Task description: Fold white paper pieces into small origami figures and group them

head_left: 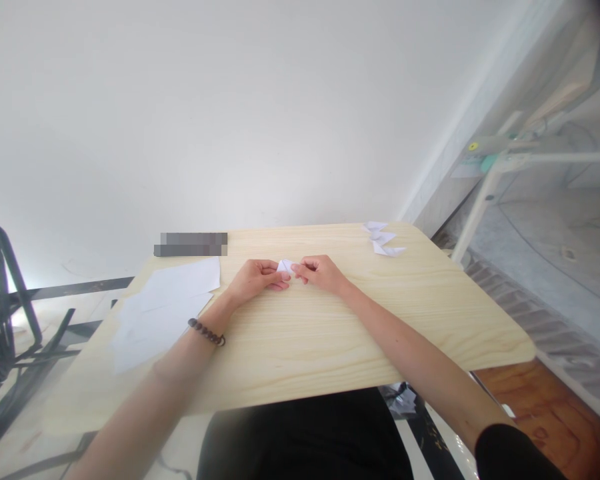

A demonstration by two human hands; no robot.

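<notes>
A small piece of folded white paper [285, 265] is held just above the middle of the wooden table, between both hands. My left hand [260, 277], with a dark beaded bracelet on its wrist, pinches the paper's left side between thumb and fingers. From the other side, my right hand [320, 272] grips the right edge with thumb and forefinger. The paper looks triangular with a crease on it; its lower part is hidden by the fingertips.
Flat sheets of white paper [165, 310] overlap at the table's left. Several folded paper shapes [384, 239] lie at the back right. A blurred-out dark object [191, 244] rests along the back left edge. The table [300, 360] stands against a white wall [280, 120].
</notes>
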